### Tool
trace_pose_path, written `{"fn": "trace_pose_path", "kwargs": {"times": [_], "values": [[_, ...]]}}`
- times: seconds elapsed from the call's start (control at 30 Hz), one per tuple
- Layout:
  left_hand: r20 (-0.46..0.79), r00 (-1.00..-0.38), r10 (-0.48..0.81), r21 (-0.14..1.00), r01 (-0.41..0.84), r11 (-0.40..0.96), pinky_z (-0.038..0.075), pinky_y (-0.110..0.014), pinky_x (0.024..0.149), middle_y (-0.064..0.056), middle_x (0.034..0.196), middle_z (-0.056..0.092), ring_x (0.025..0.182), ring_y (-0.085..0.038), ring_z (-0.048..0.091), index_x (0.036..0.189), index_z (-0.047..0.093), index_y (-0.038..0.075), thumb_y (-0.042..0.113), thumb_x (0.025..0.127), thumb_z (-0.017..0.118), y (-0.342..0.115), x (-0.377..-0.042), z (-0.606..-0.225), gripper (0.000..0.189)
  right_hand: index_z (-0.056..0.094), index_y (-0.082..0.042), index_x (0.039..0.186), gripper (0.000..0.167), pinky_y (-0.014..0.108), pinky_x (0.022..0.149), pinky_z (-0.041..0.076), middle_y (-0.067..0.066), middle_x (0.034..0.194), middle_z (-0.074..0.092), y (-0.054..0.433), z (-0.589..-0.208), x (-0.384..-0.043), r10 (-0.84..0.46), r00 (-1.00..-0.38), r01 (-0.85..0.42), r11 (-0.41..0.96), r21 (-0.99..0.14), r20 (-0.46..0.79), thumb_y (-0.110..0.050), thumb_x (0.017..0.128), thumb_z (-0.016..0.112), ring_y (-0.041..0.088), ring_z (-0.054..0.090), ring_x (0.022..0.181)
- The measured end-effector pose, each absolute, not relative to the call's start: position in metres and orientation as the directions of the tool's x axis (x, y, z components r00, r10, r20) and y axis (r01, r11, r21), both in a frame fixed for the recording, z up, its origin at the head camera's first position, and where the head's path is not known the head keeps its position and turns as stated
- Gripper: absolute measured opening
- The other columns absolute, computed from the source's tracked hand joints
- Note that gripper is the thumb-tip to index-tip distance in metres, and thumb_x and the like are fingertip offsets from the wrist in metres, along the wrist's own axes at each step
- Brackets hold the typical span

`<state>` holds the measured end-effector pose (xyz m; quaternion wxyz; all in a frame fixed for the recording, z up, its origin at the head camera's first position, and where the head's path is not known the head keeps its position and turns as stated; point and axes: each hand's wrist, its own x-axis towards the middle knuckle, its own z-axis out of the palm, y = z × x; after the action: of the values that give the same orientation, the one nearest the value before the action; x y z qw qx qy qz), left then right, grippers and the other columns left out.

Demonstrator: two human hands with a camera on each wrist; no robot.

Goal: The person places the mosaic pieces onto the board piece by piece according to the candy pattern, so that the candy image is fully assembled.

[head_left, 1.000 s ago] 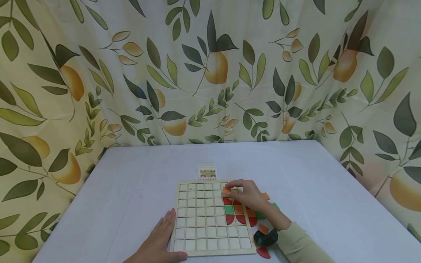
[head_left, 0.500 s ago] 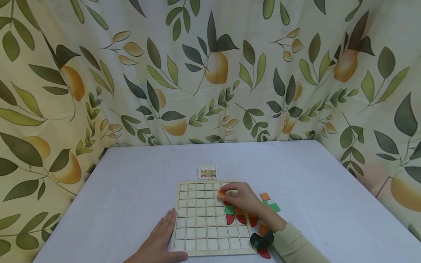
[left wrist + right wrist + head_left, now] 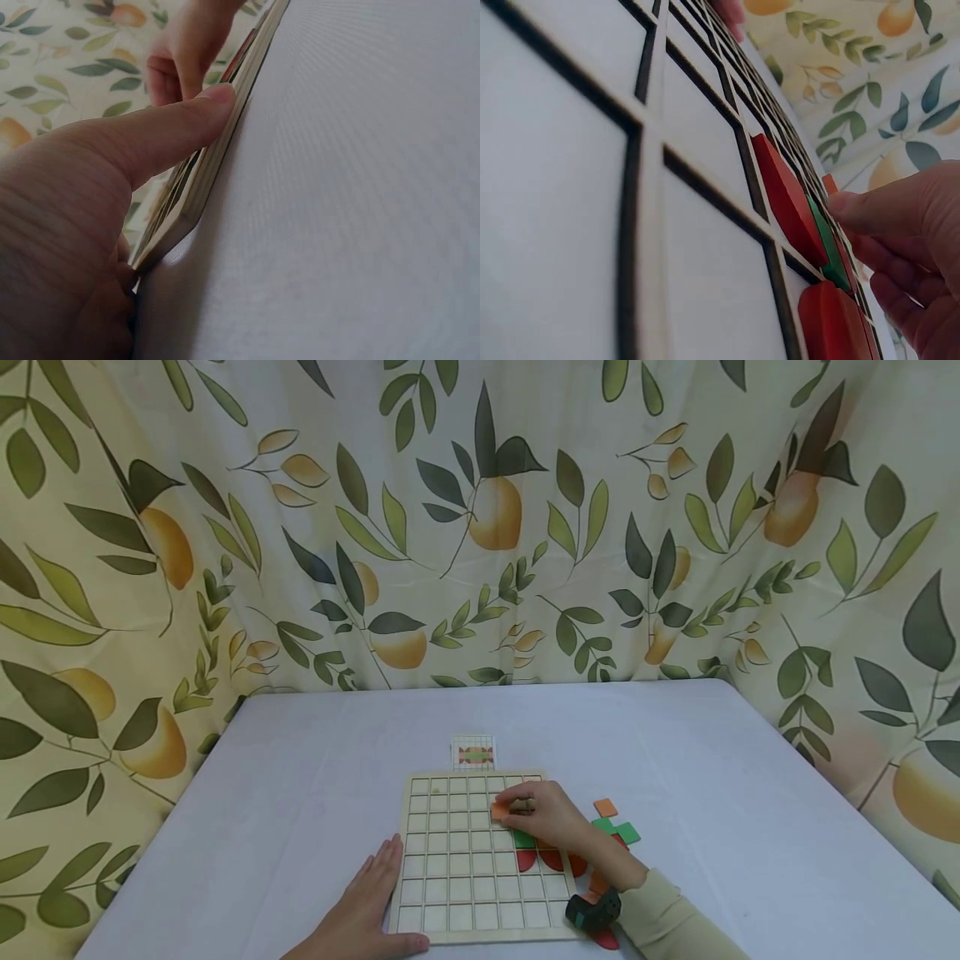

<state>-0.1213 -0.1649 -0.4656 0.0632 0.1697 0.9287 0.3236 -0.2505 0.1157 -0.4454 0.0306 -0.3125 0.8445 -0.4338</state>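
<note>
A wooden grid board (image 3: 487, 936) lies on the white table. My left hand (image 3: 360, 902) rests along its left side with fingers straight, and in the left wrist view the thumb (image 3: 187, 124) lies on the board's rim. Over the upper right cells, my right hand (image 3: 553, 817) pinches an orange square tile (image 3: 499, 811) between thumb and fingertips. Below that hand, a green tile (image 3: 523, 839) and a red rounded tile (image 3: 527, 860) sit in cells. In the right wrist view, the red tile (image 3: 787, 202) and green tile (image 3: 823, 232) show near the fingers.
A small pattern card (image 3: 473, 752) lies behind the board. Loose tiles are scattered at the board's right, among them an orange square (image 3: 605, 807) and a green one (image 3: 626, 833). A black wrist device (image 3: 592, 910) overlaps the board's lower right side. A patterned curtain (image 3: 480, 568) hangs behind.
My right hand has moved left and slightly nearer with the orange tile, from the upper right cells to one column further left. My left hand stays in place.
</note>
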Motion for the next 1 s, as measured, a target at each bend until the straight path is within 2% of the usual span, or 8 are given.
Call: {"fn": "trace_pose_path", "kwargs": {"times": [0.43, 1.0], "values": [[-0.003, -0.934, 0.357, 0.618, 0.279, 0.735, -0.015, -0.006, 0.095, -0.019, 0.15, 0.009, 0.137, -0.033, 0.006, 0.144, 0.009, -0.007, 0.067, 0.068, 0.064, -0.1642, -0.1203, -0.4638, 0.119, 0.068, -0.002, 0.104, 0.025, 0.028, 0.075, 0.052, 0.006, 0.098, 0.067, 0.116, -0.4488, -0.2504, -0.586, -0.781, -0.517, 0.415, -0.748, 0.215, -0.009, 0.08, 0.072, 0.02, 0.063, 0.091], [-0.011, -0.937, 0.35, 0.613, 0.271, 0.742, -0.015, -0.006, 0.094, -0.02, 0.15, 0.01, 0.137, -0.033, 0.006, 0.143, 0.01, -0.008, 0.066, 0.067, 0.065, -0.1636, -0.12, -0.4624, 0.119, 0.069, -0.005, 0.101, 0.022, 0.025, 0.074, 0.051, 0.001, 0.096, 0.067, 0.1155, -0.4465, -0.2495, -0.576, -0.797, -0.493, 0.446, -0.747, 0.182, -0.008, 0.079, 0.072, 0.016, 0.063, 0.088]]}}
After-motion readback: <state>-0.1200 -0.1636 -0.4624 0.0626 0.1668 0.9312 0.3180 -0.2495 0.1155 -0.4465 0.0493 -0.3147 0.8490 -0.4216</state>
